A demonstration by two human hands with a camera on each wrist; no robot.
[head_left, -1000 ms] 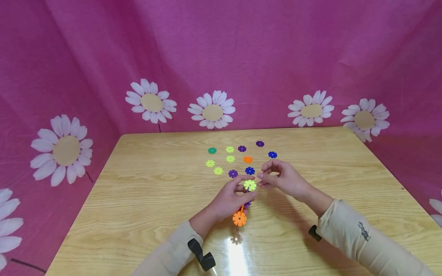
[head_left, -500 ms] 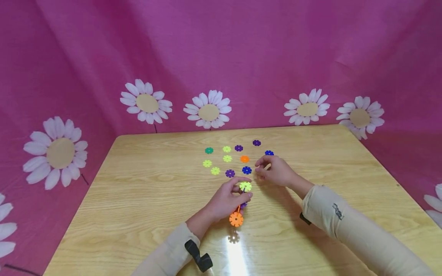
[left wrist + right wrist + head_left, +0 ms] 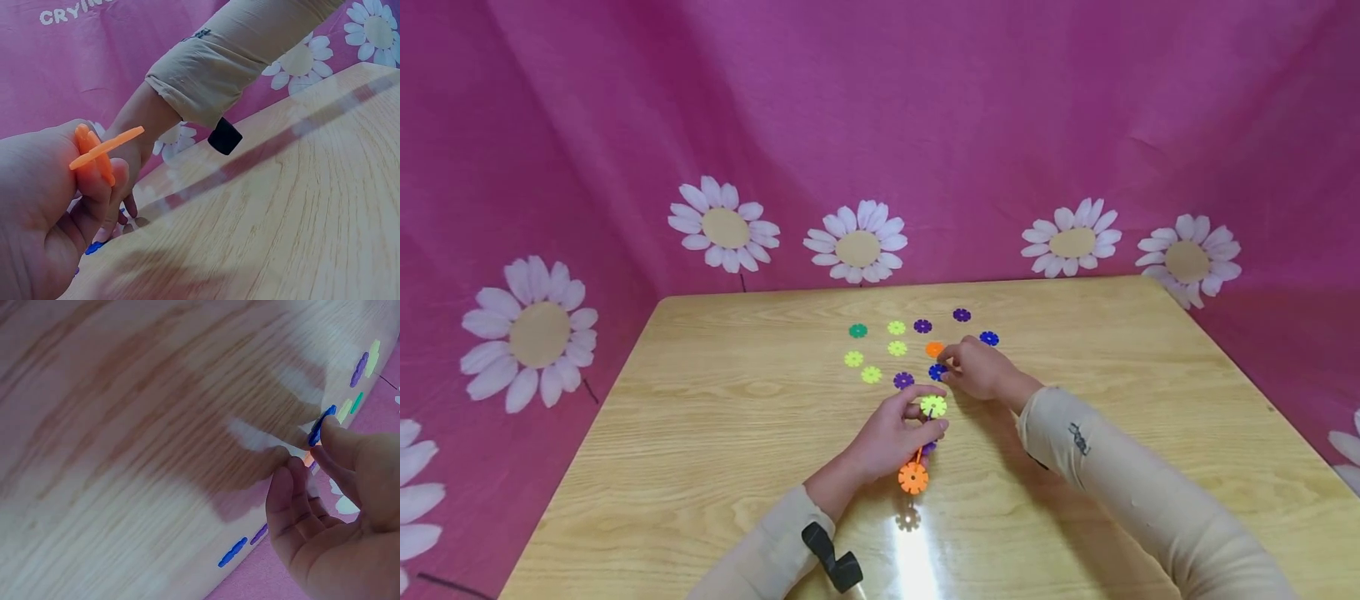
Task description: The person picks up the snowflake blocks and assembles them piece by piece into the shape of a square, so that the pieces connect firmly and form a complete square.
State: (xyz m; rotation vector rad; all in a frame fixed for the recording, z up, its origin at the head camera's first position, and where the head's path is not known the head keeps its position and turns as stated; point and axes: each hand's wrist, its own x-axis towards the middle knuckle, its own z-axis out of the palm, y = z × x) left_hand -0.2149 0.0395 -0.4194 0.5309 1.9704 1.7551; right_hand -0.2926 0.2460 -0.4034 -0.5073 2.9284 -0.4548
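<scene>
In the head view my left hand holds a small assembly of interlocked notched plastic building discs above the table. A yellow-green disc is at its upper end between thumb and forefinger, and an orange disc hangs at the lower end. Purple shows partly hidden by the fingers. My right hand reaches down to a blue notched disc on the tabletop, thumb and forefinger pinching its edges. The other fingers curl beside it. From the left wrist, two crossed orange discs stick out of my left fist.
Several loose discs lie flat at mid-table: yellow-green, purple, green, orange and another blue one. Behind the wooden table hangs a pink flowered cloth. Black straps sit on the sleeves.
My right hand has moved left and away from the assembly, down to the nearer blue disc, uncovering the farther blue one. The left hand keeps holding the assembly nearly still.
</scene>
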